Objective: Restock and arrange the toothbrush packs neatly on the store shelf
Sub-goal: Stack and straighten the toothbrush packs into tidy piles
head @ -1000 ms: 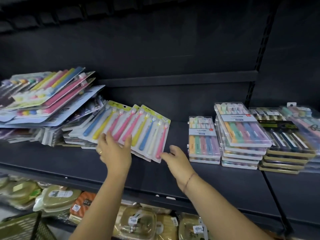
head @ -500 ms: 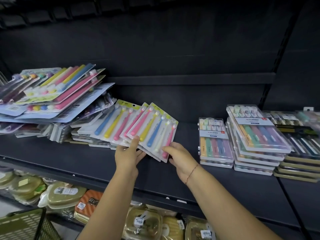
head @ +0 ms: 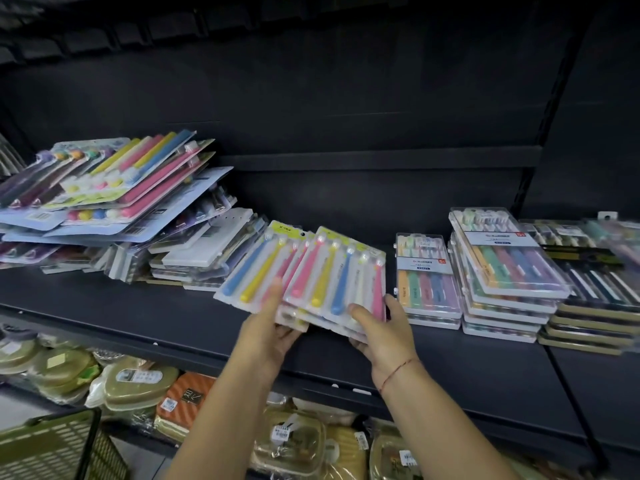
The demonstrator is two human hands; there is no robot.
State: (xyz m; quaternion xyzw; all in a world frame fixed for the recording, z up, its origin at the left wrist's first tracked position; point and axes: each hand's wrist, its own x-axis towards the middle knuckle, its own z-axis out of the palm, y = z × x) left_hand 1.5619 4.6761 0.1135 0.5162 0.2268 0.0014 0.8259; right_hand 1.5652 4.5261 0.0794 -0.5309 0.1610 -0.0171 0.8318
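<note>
Now the packs sit near the centre of the view. A second ago they lay spread in a wide fan against the low pile at 9 o'clock, with both hands only reaching over them. Since then they have been drawn into a tighter overlap and carried toward 3 o'clock, so their right edge is just beside the small stack of boxes. The left grip holds their near left corner, thumb laid on top of one pack and fingers curled beneath. The right grip pinches the near right corner the same way, thumb on top and fingers under the bundle. Their near ends look raised off the shelf; whether the far ends rest on it I cannot tell. That reads as a gathering step: the loose fan is becoming one bundle, probably to be squared up and set down in the bare stretch between pile and boxes. The packs are not yet aligned, as one juts out at 9 o'clock. The big heap at 10 o'clock is tilted and untidy, so much of the arranging seems left to do. A basket shows at 7 o'clock.
</note>
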